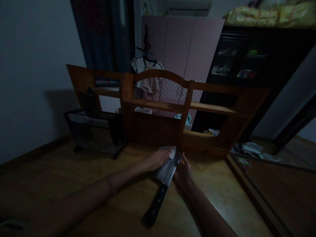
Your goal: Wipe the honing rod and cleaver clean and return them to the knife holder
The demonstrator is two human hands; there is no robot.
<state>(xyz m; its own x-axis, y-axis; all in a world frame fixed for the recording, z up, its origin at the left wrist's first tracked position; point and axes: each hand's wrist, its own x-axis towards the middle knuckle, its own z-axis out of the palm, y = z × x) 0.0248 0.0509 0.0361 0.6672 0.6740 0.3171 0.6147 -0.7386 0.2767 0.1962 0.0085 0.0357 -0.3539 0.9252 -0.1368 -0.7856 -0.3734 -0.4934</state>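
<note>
A cleaver point(165, 173) with a broad metal blade and a black riveted handle point(156, 204) lies slanted in front of me, its handle pointing toward me. My left hand point(160, 158) presses a white tissue point(172, 152) against the upper part of the blade, fingers close together. At the blade's right edge, near its far end, my right hand point(184, 171) grips the cleaver, with the thumb side uppermost. Part of the blade is hidden under the left hand and the tissue. The handle is in neither hand.
Under the cleaver is a wooden surface point(103, 187). A wooden shelf unit point(155, 104) stands along its far side, and a dark-framed box point(96, 131) sits at the left. Beyond are hanging clothes point(150, 77), pink cabinets point(179, 49) and a dark cupboard. The room is dim.
</note>
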